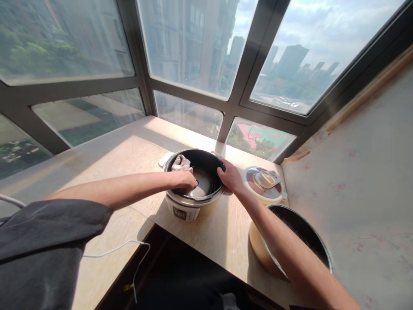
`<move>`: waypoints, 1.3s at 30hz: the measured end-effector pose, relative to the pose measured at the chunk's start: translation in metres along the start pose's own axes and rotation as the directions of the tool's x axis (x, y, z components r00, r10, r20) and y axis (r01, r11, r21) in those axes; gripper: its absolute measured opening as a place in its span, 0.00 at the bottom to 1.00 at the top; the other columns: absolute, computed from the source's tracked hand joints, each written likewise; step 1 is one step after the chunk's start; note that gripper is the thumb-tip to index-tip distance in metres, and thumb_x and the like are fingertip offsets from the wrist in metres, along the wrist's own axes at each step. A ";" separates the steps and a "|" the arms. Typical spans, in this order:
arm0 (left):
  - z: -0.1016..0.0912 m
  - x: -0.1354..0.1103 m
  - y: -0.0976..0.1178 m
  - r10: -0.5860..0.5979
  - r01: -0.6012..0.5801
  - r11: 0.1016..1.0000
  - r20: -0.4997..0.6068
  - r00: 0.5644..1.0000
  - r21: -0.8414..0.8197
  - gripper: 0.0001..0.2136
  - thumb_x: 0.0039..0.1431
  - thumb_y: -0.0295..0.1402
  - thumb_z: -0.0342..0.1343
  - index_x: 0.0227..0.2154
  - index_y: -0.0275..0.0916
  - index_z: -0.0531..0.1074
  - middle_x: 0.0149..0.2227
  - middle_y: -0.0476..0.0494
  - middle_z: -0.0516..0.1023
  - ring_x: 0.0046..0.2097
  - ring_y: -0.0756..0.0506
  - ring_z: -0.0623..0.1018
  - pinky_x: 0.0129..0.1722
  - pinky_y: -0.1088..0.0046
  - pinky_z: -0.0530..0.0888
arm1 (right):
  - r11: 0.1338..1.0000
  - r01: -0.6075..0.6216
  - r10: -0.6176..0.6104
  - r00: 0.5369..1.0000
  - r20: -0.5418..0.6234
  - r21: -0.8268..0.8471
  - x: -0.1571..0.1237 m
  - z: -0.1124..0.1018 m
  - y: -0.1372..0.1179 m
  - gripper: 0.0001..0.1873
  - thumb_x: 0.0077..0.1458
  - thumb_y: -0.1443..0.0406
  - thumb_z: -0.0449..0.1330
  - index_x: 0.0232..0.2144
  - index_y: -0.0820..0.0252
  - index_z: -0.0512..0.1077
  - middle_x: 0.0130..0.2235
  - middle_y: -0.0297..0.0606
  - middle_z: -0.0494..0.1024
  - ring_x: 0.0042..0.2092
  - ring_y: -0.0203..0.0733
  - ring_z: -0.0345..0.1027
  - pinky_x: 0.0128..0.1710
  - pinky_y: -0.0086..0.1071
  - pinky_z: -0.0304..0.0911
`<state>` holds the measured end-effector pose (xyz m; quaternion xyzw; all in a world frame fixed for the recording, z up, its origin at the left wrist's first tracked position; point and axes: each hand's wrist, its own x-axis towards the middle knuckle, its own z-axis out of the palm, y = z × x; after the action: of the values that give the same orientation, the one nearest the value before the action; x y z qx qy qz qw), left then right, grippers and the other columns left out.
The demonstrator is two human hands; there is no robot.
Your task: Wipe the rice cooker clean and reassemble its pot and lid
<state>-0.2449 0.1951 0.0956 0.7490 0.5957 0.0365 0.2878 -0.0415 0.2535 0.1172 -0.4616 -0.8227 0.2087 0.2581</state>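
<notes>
A cream rice cooker body (187,209) with a dark inner cavity stands on the wooden sill counter (129,159) by the window. My left hand (183,178) reaches down inside it, fingers closed on a grey cloth (181,162) that sticks up above the rim. On the right edge of the rim rests my right hand (229,175), its fingers curled over the edge and gripping it.
The cooker's lid (264,183) lies on the counter right of the cooker. A yellow-sided inner pot (284,241) sits nearer, under my right forearm. A white cable (119,249) runs over the counter's front edge. Window frames enclose the back, a wall the right.
</notes>
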 end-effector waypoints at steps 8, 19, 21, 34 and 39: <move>-0.003 0.005 0.046 -0.171 0.194 0.970 0.156 0.973 -0.148 0.03 0.47 0.26 0.62 0.22 0.36 0.76 0.21 0.43 0.77 0.30 0.41 0.79 0.32 0.68 0.74 | 0.994 -0.078 0.081 0.996 -0.036 0.072 0.000 0.000 0.000 0.21 0.68 0.55 0.49 0.51 0.53 0.78 0.49 0.43 0.84 0.51 0.52 0.78 0.55 0.46 0.70; 0.000 0.016 0.069 -0.382 0.240 0.747 -0.105 0.918 -0.620 0.04 0.50 0.26 0.57 0.31 0.36 0.73 0.35 0.40 0.83 0.35 0.44 0.81 0.31 0.74 0.76 | 0.986 -0.110 0.120 0.989 -0.081 0.122 0.000 0.002 0.006 0.19 0.65 0.56 0.52 0.48 0.51 0.80 0.44 0.40 0.86 0.47 0.51 0.80 0.51 0.43 0.70; 0.000 0.014 0.071 -0.385 0.232 0.716 -0.095 0.918 -0.658 0.05 0.49 0.26 0.57 0.31 0.37 0.73 0.35 0.41 0.83 0.35 0.44 0.81 0.32 0.73 0.77 | 0.985 -0.119 0.130 0.988 -0.083 0.125 0.000 0.003 0.007 0.19 0.64 0.57 0.53 0.49 0.51 0.80 0.44 0.39 0.86 0.48 0.51 0.80 0.52 0.43 0.71; -0.005 0.017 0.066 -0.358 0.111 0.741 -0.250 0.900 -0.662 0.09 0.53 0.27 0.59 0.38 0.34 0.76 0.40 0.40 0.83 0.40 0.44 0.81 0.35 0.74 0.77 | 0.986 -0.120 0.129 0.988 -0.078 0.113 0.001 0.000 0.005 0.21 0.64 0.59 0.52 0.51 0.55 0.80 0.46 0.42 0.86 0.49 0.51 0.79 0.55 0.44 0.69; -0.035 0.014 0.056 -0.365 0.044 0.830 -0.483 0.796 -0.555 0.16 0.55 0.30 0.60 0.48 0.34 0.74 0.50 0.35 0.82 0.52 0.39 0.80 0.50 0.68 0.76 | 0.984 -0.117 0.129 0.988 -0.083 0.131 0.002 0.001 0.006 0.20 0.65 0.58 0.51 0.50 0.55 0.80 0.48 0.43 0.85 0.50 0.50 0.79 0.53 0.41 0.69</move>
<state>-0.2058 0.2141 0.1473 0.5254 0.7019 0.3847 0.2887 -0.0394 0.2577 0.1136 -0.5034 -0.7651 0.2545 0.3104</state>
